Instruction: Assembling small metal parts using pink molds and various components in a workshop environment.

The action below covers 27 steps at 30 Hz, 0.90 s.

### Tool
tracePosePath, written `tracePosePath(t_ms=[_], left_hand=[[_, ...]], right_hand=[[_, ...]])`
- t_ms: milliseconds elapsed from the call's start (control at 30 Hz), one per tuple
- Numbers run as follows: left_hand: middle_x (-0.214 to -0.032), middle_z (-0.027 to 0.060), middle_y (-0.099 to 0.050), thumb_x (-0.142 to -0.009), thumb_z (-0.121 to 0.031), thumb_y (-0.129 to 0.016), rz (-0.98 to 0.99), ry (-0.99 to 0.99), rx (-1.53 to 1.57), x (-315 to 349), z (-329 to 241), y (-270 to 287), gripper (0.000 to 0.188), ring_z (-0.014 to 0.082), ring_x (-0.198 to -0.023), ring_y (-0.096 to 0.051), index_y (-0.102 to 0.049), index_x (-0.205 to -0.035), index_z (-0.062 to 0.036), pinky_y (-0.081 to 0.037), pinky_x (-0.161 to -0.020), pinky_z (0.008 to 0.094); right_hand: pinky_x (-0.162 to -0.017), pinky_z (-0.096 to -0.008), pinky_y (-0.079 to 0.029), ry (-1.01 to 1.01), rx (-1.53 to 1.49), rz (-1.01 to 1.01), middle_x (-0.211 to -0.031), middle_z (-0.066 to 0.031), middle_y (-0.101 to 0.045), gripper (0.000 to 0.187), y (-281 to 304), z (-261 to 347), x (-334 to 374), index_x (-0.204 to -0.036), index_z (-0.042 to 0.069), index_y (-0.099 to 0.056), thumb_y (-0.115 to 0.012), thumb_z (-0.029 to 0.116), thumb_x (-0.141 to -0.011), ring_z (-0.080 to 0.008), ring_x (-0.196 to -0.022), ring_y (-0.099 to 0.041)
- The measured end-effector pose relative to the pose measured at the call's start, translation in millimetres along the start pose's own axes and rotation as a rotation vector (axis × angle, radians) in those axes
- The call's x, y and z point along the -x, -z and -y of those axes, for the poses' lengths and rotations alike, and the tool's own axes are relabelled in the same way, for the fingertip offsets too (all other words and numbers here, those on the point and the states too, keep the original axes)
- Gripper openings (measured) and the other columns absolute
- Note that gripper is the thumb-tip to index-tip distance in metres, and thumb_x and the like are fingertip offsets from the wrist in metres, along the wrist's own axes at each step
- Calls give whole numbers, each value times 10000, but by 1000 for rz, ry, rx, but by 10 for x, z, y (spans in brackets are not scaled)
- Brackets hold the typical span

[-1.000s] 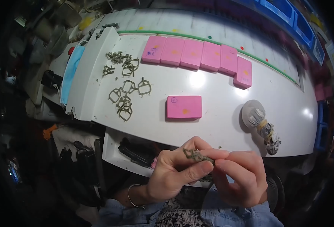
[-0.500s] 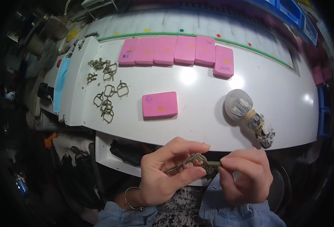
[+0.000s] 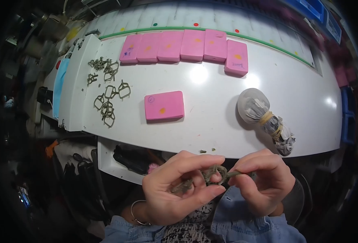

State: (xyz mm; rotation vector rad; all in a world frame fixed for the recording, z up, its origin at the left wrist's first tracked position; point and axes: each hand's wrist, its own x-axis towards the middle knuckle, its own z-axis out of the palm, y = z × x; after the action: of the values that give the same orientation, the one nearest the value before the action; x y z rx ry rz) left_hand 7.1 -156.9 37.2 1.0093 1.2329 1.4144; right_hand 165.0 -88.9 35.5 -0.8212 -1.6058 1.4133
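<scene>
An olive-green openwork piece with a thin stem is held up between my hands, just off the table's front edge. My left hand curls around its body, thumb and fingers pinching it; part of the piece is hidden by the fingers. A bangle circles that wrist. My right hand pinches the stem between thumb and forefinger at the piece's right end. Beyond the fingertips, two tiny olive bits lie near the table's edge.
Loose olive frame-like pieces and a small heap lie at the left. One pink block sits mid-table, with several more lined up behind. A rubber-banded cloth bundle rests at the right. An open drawer is below.
The view has shifted slightly. My right hand has tilted the stem, and the piece has turned in my left fingers. The two tiny bits by the table edge now show.
</scene>
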Motion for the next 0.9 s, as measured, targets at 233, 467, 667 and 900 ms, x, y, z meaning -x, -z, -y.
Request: tracePosePath(t_ms=[233,467,667,900], left_hand=[[-905,84,-572,-722,54,-691,-58,-10,61,38,16,-13,407,10,-624,-477,-561,-1109,57,-360,-534,134],[-859,125,-541,-762,-47,-663,-62,-27,-124,14,-40,-13,277,109,-590,-540,-583,-993,85,-444,-530,205],[-854,145,-561,-752,-22,-660,-71,-43,-131,-6,-45,-27,214,113,-548,-539,-614,-944,60,-433,-485,199],[-854,134,-567,-745,-68,-703,-25,-112,-155,6,-17,5,238,126,-643,-560,-624,-941,40,-449,-546,206]], right_hand=[[-572,-217,-489,-17,-35,-12,-799,-170,-630,232,-9,-33,16,-875,-74,-597,-672,-117,-659,-138,-645,-600],[-579,-222,-490,62,74,-2,-793,-171,-629,242,34,-14,19,-868,-61,-597,-670,-126,-646,-167,-661,-610],[-577,-235,-484,163,97,23,-811,-149,-610,317,38,-21,40,-890,-27,-567,-677,-138,-615,-203,-694,-624],[-523,-211,-438,310,301,38,-811,-133,-534,255,35,30,34,-869,24,-515,-570,-126,-669,-141,-613,-526]])
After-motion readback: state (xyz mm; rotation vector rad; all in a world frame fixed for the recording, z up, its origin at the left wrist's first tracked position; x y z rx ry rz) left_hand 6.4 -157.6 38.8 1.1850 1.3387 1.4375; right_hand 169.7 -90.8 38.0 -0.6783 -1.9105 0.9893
